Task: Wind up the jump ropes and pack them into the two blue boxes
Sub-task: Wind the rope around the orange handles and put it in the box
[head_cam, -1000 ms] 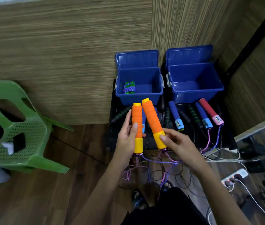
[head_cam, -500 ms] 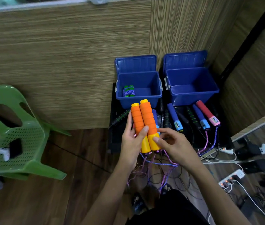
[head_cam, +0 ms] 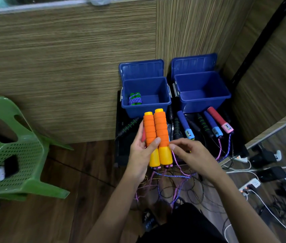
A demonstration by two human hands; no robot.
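the left hand [head_cam: 139,155] gripped the two orange handles [head_cam: 156,135] side by side, upright, thumb across their fronts, just at 6 o'clock from the left blue box [head_cam: 146,105]. the right hand [head_cam: 189,153] pinched the purple rope [head_cam: 175,159] at 3 o'clock of the yellow handle ends. a wound green rope bundle [head_cam: 135,99] lay in the left box's 9 o'clock corner; the right blue box [head_cam: 202,102] stood at 3 o'clock of it, with more handles [head_cam: 214,124] lying in front
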